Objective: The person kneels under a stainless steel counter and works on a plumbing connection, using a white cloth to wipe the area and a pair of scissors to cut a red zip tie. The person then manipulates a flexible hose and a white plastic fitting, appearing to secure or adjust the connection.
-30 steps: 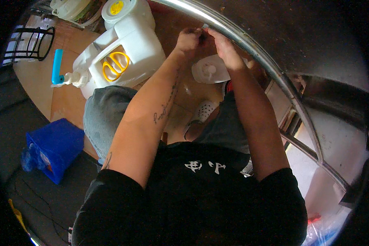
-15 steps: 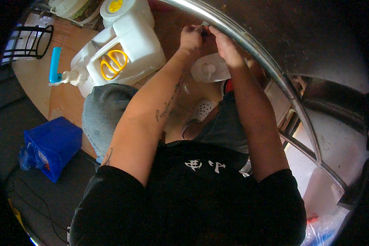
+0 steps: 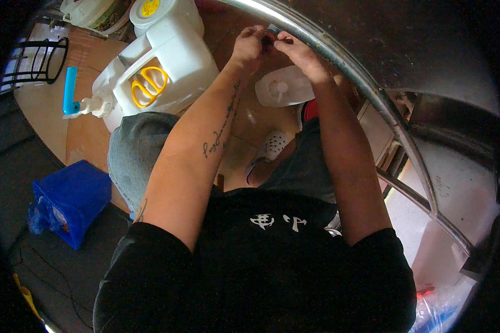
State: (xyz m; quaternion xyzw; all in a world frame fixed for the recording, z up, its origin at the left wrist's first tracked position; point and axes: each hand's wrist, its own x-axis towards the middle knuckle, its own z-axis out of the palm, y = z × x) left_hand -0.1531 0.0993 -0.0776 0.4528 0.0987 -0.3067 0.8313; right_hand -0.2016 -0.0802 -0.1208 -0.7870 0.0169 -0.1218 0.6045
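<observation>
Both my hands are at the top of the view, close beside the curved metal rail. Between their fingertips is a small dark piece with a grey ridged end [image 3: 273, 30]; its exact kind is too small to make out. My left hand [image 3: 249, 44] has its fingers closed on the left side of this piece. From the right, the thumb and fingers of my right hand [image 3: 301, 54] pinch at it. Just below my hands a translucent white plastic container [image 3: 269, 91] with a round knob rests on the floor, partly covered by my right forearm.
A large white jug [image 3: 191, 64] with a yellow handle [image 3: 150, 87] and a blue-ended tap [image 3: 70, 91] lies left of my arms. A metal rail [image 3: 366, 83] curves across the right side. A blue bag [image 3: 75, 194] sits lower left; a black wire rack [image 3: 47, 58] stands upper left.
My hands have shifted slightly, and the fingers of my right hand have bent inward to pinch the small piece. More of its ridged end shows. The surroundings have shifted slightly left in view.
</observation>
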